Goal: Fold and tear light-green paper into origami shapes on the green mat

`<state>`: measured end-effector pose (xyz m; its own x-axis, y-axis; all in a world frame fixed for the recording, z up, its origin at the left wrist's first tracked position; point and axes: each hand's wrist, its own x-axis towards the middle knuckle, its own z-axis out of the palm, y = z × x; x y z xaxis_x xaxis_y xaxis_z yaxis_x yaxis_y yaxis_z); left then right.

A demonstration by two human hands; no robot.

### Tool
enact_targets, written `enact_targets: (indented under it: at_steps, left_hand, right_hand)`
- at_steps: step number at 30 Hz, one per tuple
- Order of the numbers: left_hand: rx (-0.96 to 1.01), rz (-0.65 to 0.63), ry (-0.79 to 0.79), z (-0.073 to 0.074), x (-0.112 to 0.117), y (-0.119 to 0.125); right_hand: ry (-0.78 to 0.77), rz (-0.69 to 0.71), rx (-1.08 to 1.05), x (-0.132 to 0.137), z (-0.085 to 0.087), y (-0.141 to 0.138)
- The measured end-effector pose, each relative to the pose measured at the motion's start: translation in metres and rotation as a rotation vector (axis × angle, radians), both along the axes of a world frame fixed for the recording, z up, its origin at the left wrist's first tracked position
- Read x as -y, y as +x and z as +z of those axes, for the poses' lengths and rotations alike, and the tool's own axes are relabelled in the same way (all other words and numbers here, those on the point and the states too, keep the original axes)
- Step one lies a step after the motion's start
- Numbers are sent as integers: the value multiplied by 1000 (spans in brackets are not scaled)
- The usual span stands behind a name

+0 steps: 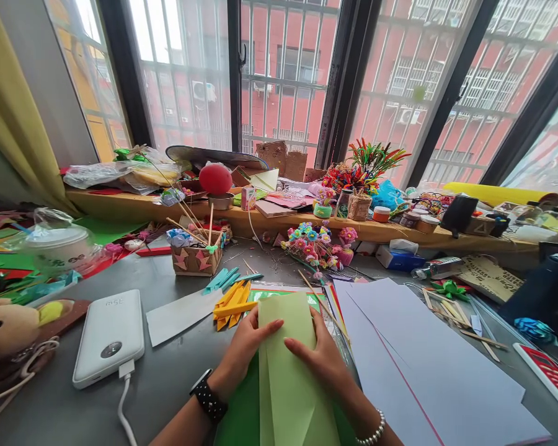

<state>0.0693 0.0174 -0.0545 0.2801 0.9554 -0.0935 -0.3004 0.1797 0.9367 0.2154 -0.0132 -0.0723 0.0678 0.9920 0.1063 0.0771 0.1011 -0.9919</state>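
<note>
A light green sheet of paper (286, 353) lies folded lengthwise on a darker green sheet (242, 415) at the near edge of the grey table (177, 378). My left hand (244, 350) grips the paper's left edge, thumb on top, a black watch at the wrist. My right hand (323, 356) holds the right edge, thumb pressing onto the paper, a pearl bracelet at the wrist. Both hands have fingers curled round the folded sheet.
A white power bank (109, 337) with a cable lies to the left. Large white sheets (413, 347) lie to the right. Yellow and teal paper strips (232, 297), a small box of sticks (196, 257), paper flowers (314, 244) and craft clutter fill the back and the window sill.
</note>
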Motion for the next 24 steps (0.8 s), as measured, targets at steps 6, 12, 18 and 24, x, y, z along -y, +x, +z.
enact_targets:
  at_steps: [6, 12, 18, 24]
  left_hand:
    - [-69, -58, 19, -2, -2, -2]
    - [-96, -76, 26, -4, -2, -3]
    - [-100, -98, 38, -11, -3, -4]
    - [-100, -133, 42, -12, -2, -4]
  right_hand:
    - [-116, 209, -298, -4, 7, 8]
    - [-152, 212, -353, -5, 10, 12]
    - [-156, 206, -366, -3, 10, 13]
    - [-163, 196, -354, -5, 3, 15]
